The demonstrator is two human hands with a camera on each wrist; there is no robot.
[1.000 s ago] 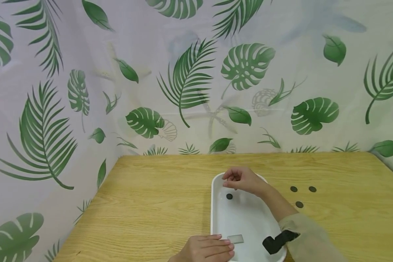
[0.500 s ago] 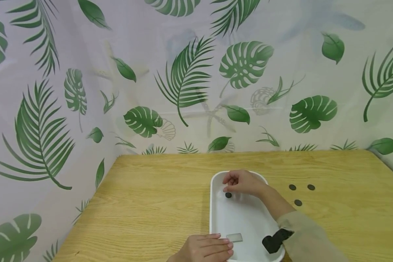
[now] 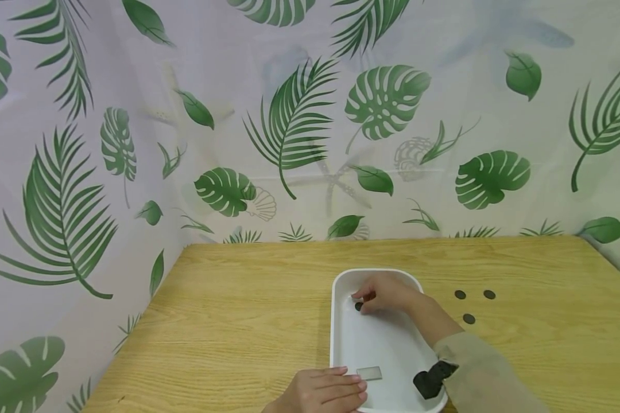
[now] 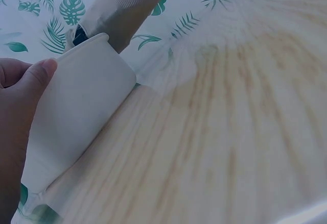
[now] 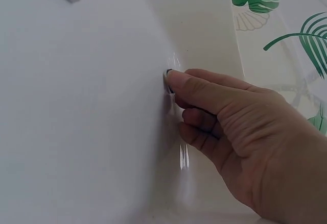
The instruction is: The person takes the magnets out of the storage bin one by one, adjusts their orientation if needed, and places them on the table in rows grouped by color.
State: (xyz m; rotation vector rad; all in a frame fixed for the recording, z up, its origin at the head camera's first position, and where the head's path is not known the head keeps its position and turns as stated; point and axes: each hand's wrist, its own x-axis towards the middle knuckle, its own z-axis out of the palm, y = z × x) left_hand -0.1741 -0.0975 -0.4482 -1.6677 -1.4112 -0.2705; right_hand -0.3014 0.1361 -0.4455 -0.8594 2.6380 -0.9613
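Observation:
A white oblong tray (image 3: 398, 350) stands on the wooden table. Inside its far end, my right hand (image 3: 387, 295) pinches a small flat black disc (image 3: 359, 307) by its edge. The right wrist view shows the thumb and forefinger of that hand (image 5: 240, 117) on the disc (image 5: 168, 81), low by the tray's wall. My left hand (image 3: 322, 393) grips the near left rim, its fingers lying over into the tray. In the left wrist view, the left thumb (image 4: 41, 76) lies along the tray's outer wall (image 4: 87, 101). Near those left fingers, a small grey rectangular magnet-like block (image 3: 369, 373) lies on the tray floor.
Three dark round discs, one of them the nearest disc (image 3: 469, 318), lie on the table (image 3: 237, 321) right of the tray. A leaf-printed cloth (image 3: 310, 137) hangs behind and left. A black wrist strap (image 3: 436, 380) sits on the right sleeve (image 3: 480, 367).
My right hand has come down in the tray and moved to the black disc, which its fingers now pinch. The left hand stays at the rim.

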